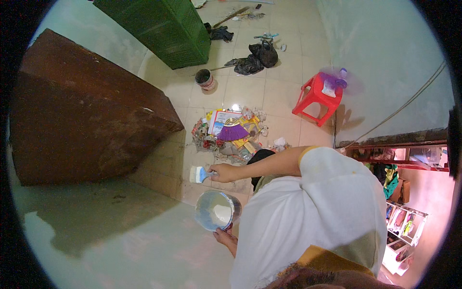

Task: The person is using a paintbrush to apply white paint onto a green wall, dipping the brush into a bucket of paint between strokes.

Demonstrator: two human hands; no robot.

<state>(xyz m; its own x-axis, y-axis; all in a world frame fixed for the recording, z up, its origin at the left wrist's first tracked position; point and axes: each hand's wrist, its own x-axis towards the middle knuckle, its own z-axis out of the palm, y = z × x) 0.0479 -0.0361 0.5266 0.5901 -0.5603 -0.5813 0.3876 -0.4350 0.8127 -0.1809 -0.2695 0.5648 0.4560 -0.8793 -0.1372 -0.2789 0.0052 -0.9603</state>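
Note:
In my right hand [226, 173] is a wide flat paintbrush [200, 175] with a blue handle and pale, paint-coated bristles pointing left. Just below the brush in the picture, my left hand [225, 236] grips the rim of a plastic bucket [205, 213] with pale paint inside. The brush is apart from the bucket. A pale green wall [144, 242] with a darker area or shadow lies beside the bucket. Beyond my right hand, a heap of litter [252, 123] with papers and crumpled wrappers covers some floor tiles, a purple broom head [232, 132] on top.
A large brown wooden cabinet [90, 119] fills the left side, near a green cabinet [162, 32]. A small tub [205, 79], black plastic bags [265, 54] and a red plastic stool [321, 94] stand or lie on the tiles. A white shelf [406, 222] shows through an opening at right.

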